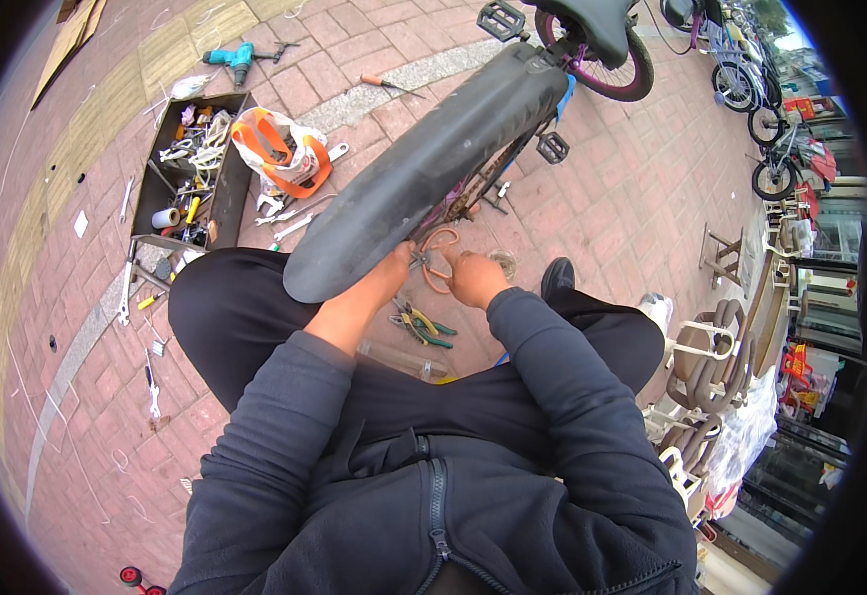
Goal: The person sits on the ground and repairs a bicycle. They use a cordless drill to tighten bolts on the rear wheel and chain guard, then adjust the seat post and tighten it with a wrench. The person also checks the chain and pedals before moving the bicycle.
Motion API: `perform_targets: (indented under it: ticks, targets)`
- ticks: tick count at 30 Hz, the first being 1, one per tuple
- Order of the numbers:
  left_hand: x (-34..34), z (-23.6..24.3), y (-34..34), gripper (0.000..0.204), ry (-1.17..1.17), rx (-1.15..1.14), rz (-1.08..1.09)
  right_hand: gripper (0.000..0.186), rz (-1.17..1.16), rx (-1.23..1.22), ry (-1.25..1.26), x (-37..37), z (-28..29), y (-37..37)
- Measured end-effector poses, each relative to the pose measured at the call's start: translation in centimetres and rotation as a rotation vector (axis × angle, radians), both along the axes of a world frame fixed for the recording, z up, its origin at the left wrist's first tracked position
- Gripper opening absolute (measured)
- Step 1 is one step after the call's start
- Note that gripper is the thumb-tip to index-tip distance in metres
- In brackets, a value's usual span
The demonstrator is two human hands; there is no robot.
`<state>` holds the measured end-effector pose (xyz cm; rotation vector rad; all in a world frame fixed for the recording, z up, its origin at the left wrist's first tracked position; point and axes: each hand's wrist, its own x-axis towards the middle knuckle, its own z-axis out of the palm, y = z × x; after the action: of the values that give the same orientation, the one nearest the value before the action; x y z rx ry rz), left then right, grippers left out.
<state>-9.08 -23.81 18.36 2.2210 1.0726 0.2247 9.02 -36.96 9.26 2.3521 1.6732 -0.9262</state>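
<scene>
Person sitting low over a brick pavement (642, 188), both forearms in dark sleeves reaching forward to an upturned bicycle. Left hand (391, 270) lying against the lower end of the long black mudguard (424, 169), its fingers curling closed round a small metal tool (420, 260) whose kind is too small to tell. Right hand (473, 279) sitting just beside it, fingers bunching closed and pinching at a loop of orange-brown cable (440, 260) hanging between the two hands, below the bicycle frame. Pliers with green and yellow handles (420, 325) lying on the bricks just under the hands, between the person's knees. Open dark toolbox (191, 171) standing to the left, holding mixed hand tools and a roll of tape; orange and white bag (282, 151) lying just beside it, with spanners (293, 213) scattering near its lower edge. Teal power drill (238, 59) lying farther off, a screwdriver (387, 83) resting near the light kerb strip. Bicycle wheel with purple rim (620, 74) showing at the top, behind the black saddle (592, 22).
</scene>
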Motion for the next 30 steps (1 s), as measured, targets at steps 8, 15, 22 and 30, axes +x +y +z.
perform_targets:
  ticks: [8,15,22,30]
  targets:
    - [0.6,0.9,-0.3,0.06,0.013,-0.103,0.074,0.048,-0.074,-0.082,0.081,0.1,-1.7,-0.3]
    - [0.8,1.2,-0.4,0.061,0.005,-0.079,0.09,0.052,-0.14,-0.055,0.103,1.7,-2.2,-1.3]
    - [1.0,1.1,-0.8,0.052,0.032,-0.066,0.076,0.044,-0.356,0.142,0.051,3.4,-3.1,-1.1]
    - [0.7,-1.3,-0.8,0.038,-0.085,-0.045,0.035,0.032,-0.423,0.199,0.217,3.1,-1.1,0.4]
